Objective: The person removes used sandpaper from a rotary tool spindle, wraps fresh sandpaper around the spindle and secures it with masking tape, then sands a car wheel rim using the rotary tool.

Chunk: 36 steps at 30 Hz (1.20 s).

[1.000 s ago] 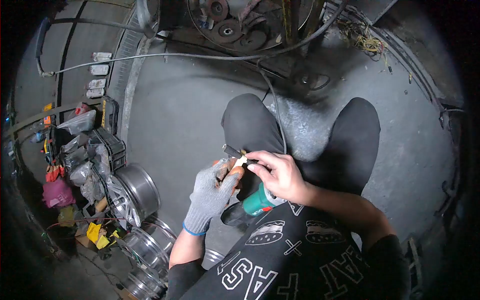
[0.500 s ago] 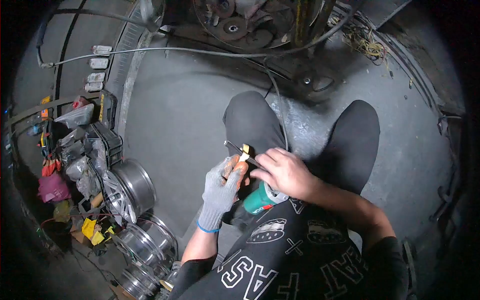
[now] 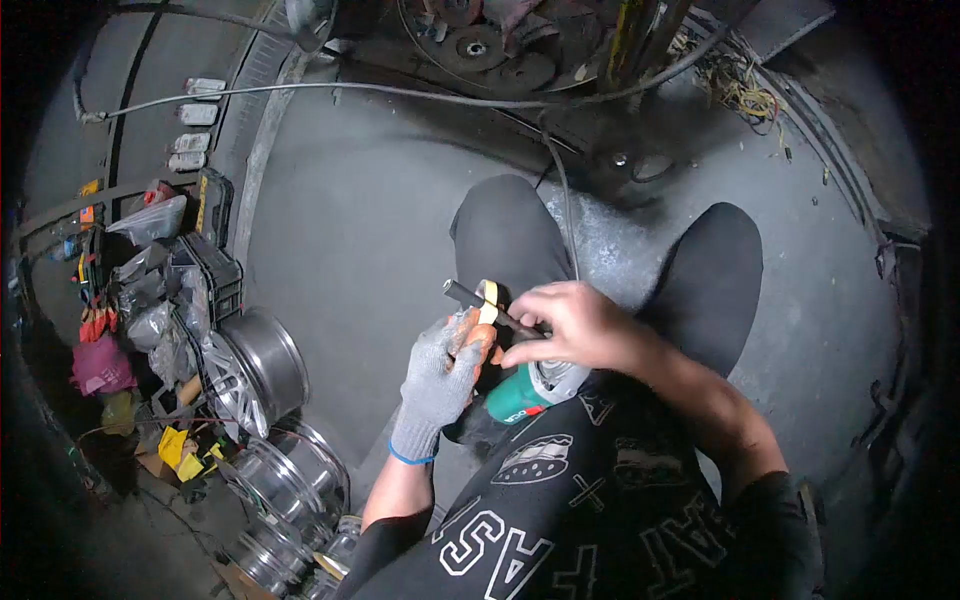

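My left hand (image 3: 440, 372), in a grey glove with orange fingertips, is closed on a small yellow strip (image 3: 488, 303) that loops beside a dark rod. The dark rod (image 3: 466, 295) slants from upper left down to the right, past the strip. My bare right hand (image 3: 575, 325) has its fingers curled round the rod's lower right end. Below the hands, a green power tool (image 3: 517, 396) with a metal head (image 3: 556, 378) lies against my lap. Its far end is hidden behind my left hand.
Metal wheel rims (image 3: 262, 372) stand at the lower left, beside a black crate (image 3: 215, 275) and plastic bags. A grey cable (image 3: 350, 88) crosses the top. Grinding discs (image 3: 478, 47) lie at the top centre, yellow wires (image 3: 748, 98) at the upper right.
The rod has turned out from between my hands and more of it shows. The yellow strip now shows as a loop beside it. The surroundings have shifted slightly in view.
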Tool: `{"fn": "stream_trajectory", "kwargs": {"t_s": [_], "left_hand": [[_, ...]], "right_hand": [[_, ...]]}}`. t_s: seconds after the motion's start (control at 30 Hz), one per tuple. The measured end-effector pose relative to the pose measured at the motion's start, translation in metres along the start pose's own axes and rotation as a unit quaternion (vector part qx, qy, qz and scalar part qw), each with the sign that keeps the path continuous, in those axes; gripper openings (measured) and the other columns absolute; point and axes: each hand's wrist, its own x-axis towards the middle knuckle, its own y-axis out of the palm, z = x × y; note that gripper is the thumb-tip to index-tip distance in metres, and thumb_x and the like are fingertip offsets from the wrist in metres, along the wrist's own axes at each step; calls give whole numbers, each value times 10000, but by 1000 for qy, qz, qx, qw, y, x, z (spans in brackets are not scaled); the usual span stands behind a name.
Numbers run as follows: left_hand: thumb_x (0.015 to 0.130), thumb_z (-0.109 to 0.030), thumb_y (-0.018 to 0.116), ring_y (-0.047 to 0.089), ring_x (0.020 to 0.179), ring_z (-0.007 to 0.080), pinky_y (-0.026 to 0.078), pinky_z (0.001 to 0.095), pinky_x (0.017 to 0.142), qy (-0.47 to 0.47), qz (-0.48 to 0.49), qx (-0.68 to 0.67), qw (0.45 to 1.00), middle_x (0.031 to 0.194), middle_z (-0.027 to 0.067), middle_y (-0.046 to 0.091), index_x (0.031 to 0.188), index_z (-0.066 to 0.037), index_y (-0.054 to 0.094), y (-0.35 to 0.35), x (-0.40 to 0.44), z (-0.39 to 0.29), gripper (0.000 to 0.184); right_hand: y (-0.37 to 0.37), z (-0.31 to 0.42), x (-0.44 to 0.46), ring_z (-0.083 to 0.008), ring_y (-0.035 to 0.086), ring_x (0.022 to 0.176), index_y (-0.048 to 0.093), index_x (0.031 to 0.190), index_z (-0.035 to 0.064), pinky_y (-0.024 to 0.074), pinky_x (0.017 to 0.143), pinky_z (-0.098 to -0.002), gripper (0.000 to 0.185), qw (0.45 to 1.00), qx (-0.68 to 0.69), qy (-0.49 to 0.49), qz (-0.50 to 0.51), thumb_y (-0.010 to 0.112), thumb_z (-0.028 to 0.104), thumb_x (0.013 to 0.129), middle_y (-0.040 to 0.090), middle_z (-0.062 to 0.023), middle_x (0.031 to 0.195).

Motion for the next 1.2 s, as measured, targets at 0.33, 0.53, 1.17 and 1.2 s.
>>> {"fn": "stream_trajectory", "kwargs": {"t_s": [0.33,0.53,1.17,1.2], "left_hand": [[854,-168,583,511,603,212,420,344,582,49,27,46,997,718,110,561,1005,32,626,-1,8,28,255],[815,-156,604,584,706,293,447,387,657,-33,17,38,999,790,154,595,1005,22,631,-1,-2,-2,262],[798,-125,563,514,701,332,395,424,665,197,-17,148,969,718,126,541,843,-65,628,15,-2,31,100],[798,-125,563,514,701,332,395,424,665,201,-14,149,968,718,126,541,843,-65,628,16,-1,26,100]], "right_hand": [[19,-43,7,-114,619,692,678,949,-48,485,652,-266,310,810,511,134,253,573,243,946,695,-71,806],[14,-5,-3,-239,593,585,634,775,-1,439,562,-370,330,999,9,2,-32,687,318,844,597,-166,661],[17,-32,-13,-146,625,684,644,869,-12,461,618,-349,240,832,496,143,203,689,223,846,636,-141,727],[18,-33,-12,-84,607,706,645,870,-14,460,615,-345,286,801,544,113,225,685,268,857,656,-134,753]]}}
